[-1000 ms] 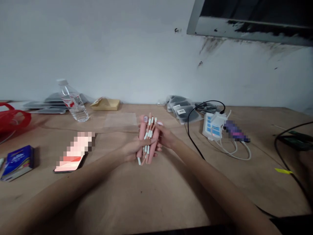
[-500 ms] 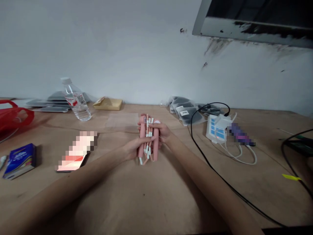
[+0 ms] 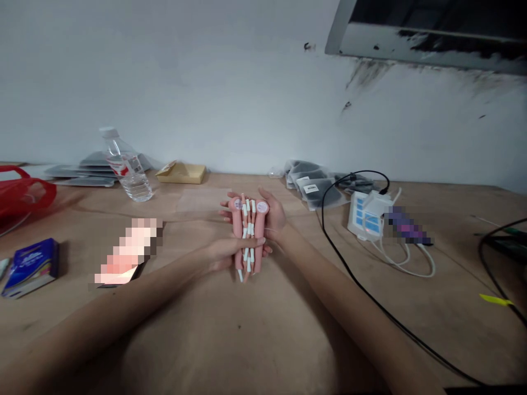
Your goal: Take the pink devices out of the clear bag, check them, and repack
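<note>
A folded jump rope (image 3: 248, 230) with two pink handles and white and orange-brown beads is held above the table in front of me. The handles lie side by side, round ends away from me, with the beaded cord bundled between them. My left hand (image 3: 224, 249) grips the near part, its thumb laid across both handles and the beads. Palm up beneath the far part, my right hand (image 3: 276, 216) bears the rope; its thumb stands off to the right and its fingertips show past the left handle.
At left are a phone (image 3: 129, 249), a blue tissue pack (image 3: 33, 266), a red bag (image 3: 28, 195) and a water bottle (image 3: 129, 173). A cardboard box (image 3: 183, 174) and plastic-wrapped packets (image 3: 310, 184) lie by the wall. A power strip (image 3: 366, 216) and black cable (image 3: 349, 269) are at right.
My right thumb has lifted off the rope and moved away to the right. Right fingertips now reach out past the left handle. The left thumb still lies across the bundle.
</note>
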The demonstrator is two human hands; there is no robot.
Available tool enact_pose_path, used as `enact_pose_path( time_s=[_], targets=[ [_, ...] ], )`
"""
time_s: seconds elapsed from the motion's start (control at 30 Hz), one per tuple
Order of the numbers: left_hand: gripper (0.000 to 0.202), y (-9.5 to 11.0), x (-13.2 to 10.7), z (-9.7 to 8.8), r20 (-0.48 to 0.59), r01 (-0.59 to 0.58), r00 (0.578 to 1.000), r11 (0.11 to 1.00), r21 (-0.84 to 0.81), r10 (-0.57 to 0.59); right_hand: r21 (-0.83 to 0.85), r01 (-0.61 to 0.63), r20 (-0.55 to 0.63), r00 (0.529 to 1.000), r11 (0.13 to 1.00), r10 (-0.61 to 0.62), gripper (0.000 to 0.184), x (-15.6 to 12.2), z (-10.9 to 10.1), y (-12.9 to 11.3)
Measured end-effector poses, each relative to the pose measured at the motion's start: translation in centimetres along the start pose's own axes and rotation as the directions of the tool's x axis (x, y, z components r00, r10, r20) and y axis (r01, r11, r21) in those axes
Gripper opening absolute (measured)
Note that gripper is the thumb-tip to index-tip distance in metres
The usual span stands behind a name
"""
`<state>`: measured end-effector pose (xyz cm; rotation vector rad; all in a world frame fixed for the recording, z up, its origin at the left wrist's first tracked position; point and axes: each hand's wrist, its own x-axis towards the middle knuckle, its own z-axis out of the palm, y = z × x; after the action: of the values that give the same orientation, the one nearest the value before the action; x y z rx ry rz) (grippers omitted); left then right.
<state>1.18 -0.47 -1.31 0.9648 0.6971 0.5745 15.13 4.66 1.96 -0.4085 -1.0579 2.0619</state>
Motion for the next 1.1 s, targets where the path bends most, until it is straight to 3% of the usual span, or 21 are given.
enact_pose_path(
  time_s=[0.23,0.53,0.87,1.1],
  targets=[
    [0.031,0.4,-0.6,0.4,0.041,0.052,0.998,0.993,-0.105,-0.048,-0.010,-0.100,-0.025,0.995,0.995,0.100,0.094,0.0,-0.3,-1.0],
    [0.025,0.1,-0.3,0.1,0.051,0.065,0.997,0.980,-0.188,-0.057,-0.013,-0.028,-0.016,0.999,1.000,0.028,0.102,0.6,-1.5,0.5],
    [0.031,0.0,-0.5,-0.1,0.102,0.089,0.992,0.982,-0.165,-0.073,0.143,-0.070,-0.026,0.997,0.987,0.075,0.097,-0.1,0.1,-0.1],
    [0.029,1.0,-0.8,-0.3,0.145,0.130,0.983,0.983,-0.128,-0.111,0.125,-0.099,-0.003,0.995,0.987,0.100,0.091,-0.3,0.4,-0.6]
  ],
)
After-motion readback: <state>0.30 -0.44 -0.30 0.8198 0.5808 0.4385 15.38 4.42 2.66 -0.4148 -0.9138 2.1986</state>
